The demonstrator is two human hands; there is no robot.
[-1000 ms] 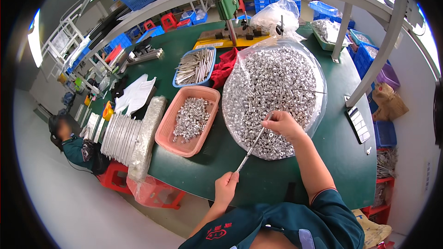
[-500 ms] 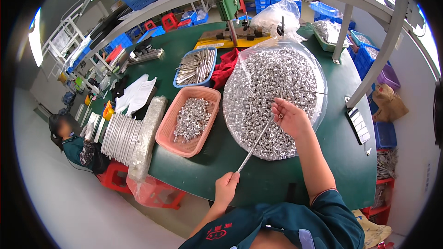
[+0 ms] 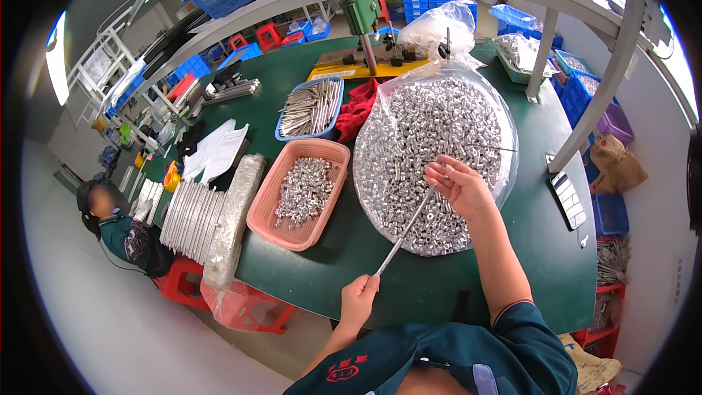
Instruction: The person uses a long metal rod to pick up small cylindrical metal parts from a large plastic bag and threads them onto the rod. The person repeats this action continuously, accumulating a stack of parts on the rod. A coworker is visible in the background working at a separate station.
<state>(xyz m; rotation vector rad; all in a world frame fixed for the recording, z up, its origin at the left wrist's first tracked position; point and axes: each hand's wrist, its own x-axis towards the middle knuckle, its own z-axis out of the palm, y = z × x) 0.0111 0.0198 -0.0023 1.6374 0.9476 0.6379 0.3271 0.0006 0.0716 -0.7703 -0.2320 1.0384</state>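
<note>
Left hand (image 3: 359,300) had fingers wrapped round near end of rod (image 3: 404,233); right hand (image 3: 466,192) at far tip, fingers loosely spread, over silver rings (image 3: 442,113); most looked undone, pink basket (image 3: 316,149) part-filled

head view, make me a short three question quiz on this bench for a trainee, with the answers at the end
1. Multiple choice: which hand grips the near end of the metal rod? a) left b) right
2. True or false: the blue basket that holds slim metal pieces stands farther from the person than the pink basket.
3. Fill in the colour: the cloth beside the blue basket is ____.

Key: 1: a, the left hand. 2: true. 3: red.
</note>
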